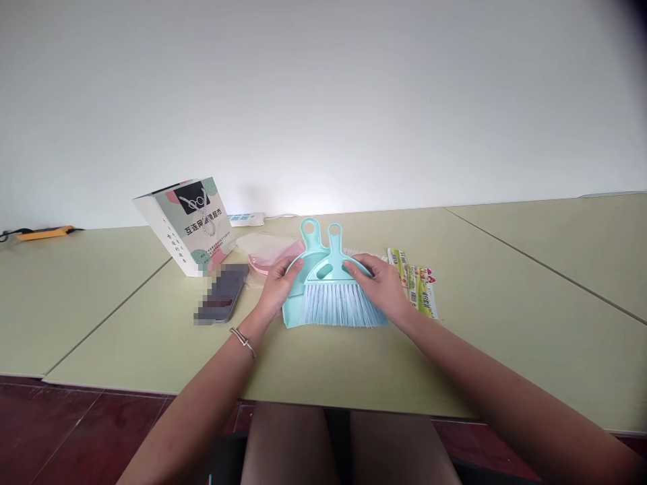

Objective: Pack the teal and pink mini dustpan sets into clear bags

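A small turquoise hand brush (pixel 335 269) with pale bristles lies over a matching dustpan (pixel 295 306), their ring-ended handles pointing away from me. My left hand (pixel 279 283) is closed on the dustpan's left edge, thumb on top. With thumb over the brush's right shoulder and fingers behind, my right hand (pixel 380 279) grips the brush; whether it also takes in the dustpan's edge is hidden. Behind my left hand lies a pink item (pixel 270 254) in clear plastic. Printed green and yellow packets (pixel 417 286) lie just right of my right hand.
A paper gift bag (pixel 189 225) with a rope handle stands at the back left. Before it lies a dark phone (pixel 225 296), partly pixelated. A white power strip (pixel 246 219) sits by the wall, and an orange object (pixel 45 232) with a black cord is far left.
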Motion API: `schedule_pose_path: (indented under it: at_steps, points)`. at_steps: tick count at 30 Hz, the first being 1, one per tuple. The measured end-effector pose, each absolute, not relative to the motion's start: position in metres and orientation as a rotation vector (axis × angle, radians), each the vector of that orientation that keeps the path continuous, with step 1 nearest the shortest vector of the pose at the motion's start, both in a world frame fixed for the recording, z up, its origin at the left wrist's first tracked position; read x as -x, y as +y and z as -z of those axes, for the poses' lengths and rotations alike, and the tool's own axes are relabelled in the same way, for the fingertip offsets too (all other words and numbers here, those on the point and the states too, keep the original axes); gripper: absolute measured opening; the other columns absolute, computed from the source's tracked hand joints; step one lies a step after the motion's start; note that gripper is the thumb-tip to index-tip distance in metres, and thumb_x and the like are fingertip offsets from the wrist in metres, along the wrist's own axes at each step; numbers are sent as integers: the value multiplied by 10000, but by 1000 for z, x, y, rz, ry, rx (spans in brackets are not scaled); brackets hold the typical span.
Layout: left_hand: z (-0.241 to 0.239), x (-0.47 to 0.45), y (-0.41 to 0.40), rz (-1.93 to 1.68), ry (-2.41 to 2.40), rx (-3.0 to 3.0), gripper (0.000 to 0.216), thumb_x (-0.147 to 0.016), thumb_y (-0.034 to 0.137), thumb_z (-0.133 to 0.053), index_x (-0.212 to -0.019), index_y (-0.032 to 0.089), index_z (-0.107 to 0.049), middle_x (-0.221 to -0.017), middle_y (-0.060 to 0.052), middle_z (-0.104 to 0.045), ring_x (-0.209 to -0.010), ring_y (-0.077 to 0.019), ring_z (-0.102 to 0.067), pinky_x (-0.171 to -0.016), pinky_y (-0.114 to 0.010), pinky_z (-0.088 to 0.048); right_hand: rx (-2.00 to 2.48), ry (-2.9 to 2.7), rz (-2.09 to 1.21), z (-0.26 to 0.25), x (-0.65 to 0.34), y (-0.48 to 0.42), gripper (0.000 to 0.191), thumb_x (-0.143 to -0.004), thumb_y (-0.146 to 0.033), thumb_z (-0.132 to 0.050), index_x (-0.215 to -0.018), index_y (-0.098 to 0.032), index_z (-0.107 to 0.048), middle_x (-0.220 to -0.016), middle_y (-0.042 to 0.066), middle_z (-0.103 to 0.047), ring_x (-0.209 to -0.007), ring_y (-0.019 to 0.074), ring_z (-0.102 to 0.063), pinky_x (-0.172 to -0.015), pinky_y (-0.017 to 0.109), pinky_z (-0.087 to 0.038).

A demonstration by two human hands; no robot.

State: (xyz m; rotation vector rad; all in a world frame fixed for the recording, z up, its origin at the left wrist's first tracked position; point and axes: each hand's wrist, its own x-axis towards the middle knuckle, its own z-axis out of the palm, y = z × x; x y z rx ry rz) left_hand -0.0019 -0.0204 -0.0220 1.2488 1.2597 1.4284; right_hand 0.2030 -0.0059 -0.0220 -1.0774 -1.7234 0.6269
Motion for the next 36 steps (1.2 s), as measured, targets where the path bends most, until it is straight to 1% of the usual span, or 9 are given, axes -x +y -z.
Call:
schedule_pose_path:
  at_steps: [6,10,12,16,22,25,28,31,36]
  points:
    - [16,-7,-28,-1266,1244,-1389,423,-599,428,-774,-947,205,-686,-900,-21,-685,-849,-205,-614,-746,-298,-469,1125,-1618,-519,29,-190,-12,273,-801,-499,-551,-832,-235,-484,-807,26,-539,-778,199,-526,-691,341,-440]
    - [18,-5,-26,-1274,1231,-1453,400,-652,446,-731,-964,201,-680,-896,-21,-676,-843,-192,-602,-750,-288,-460,1129,-1530,-442,37,-187,-6,398,-729,-506,-624,-939,-224,-437,-1013,84,-504,-967,236,-503,-803,391,-444]
    - [20,-3,-24,-1266,1250,-1477,387,-684,473,-695,-960,201,-681,-891,-20,-672,-845,-191,-595,-746,-287,-454,1152,-1585,-582,37,-189,-2,442,-731,-526,-615,-1000,-213,-458,-1092,104,-511,-1030,249,-503,-840,407,-441]
    - [23,-2,-22,-1207,1317,-1471,379,-704,527,-651,-894,200,-684,-819,-11,-661,-791,-190,-588,-724,-294,-442,1124,-1754,-1056,28,-194,0,366,-823,-532,-501,-1041,-245,-570,-1114,45,-611,-1048,229,-559,-882,397,-442]
    - [24,-2,-23,-1181,1282,-1447,384,-695,529,-658,-890,200,-694,-831,-15,-667,-802,-201,-600,-750,-306,-440,1014,-1579,-1260,21,-194,-3,347,-770,-469,-597,-1053,-277,-658,-1164,5,-641,-1082,216,-571,-922,365,-429]
    - [26,0,-22,-1125,1243,-1442,402,-704,513,-657,-965,207,-686,-892,-27,-679,-839,-211,-606,-766,-318,-445,1030,-1538,-1351,21,-193,-5,362,-726,-457,-639,-1035,-269,-636,-1054,5,-656,-948,200,-601,-798,332,-462]
    - [29,1,-20,-1111,1260,-1541,402,-746,502,-617,-1001,197,-677,-982,-46,-675,-935,-229,-589,-846,-343,-429,1085,-1588,-1264,22,-193,-5,283,-726,-497,-615,-844,-240,-587,-835,-24,-612,-776,167,-566,-683,292,-428]
    - [30,0,-20,-1094,1284,-1643,403,-781,488,-572,-1025,180,-665,-1032,-60,-665,-995,-242,-568,-897,-359,-406,1096,-1650,-1182,23,-195,-3,310,-744,-521,-577,-730,-223,-495,-726,-48,-529,-690,141,-501,-646,271,-378]
    - [30,-2,-21,-1121,1336,-1632,377,-783,450,-573,-1032,182,-661,-1030,-56,-665,-972,-235,-573,-868,-346,-414,1109,-1690,-1122,27,-194,0,286,-759,-490,-551,-724,-225,-449,-691,-56,-481,-671,137,-457,-643,266,-339]
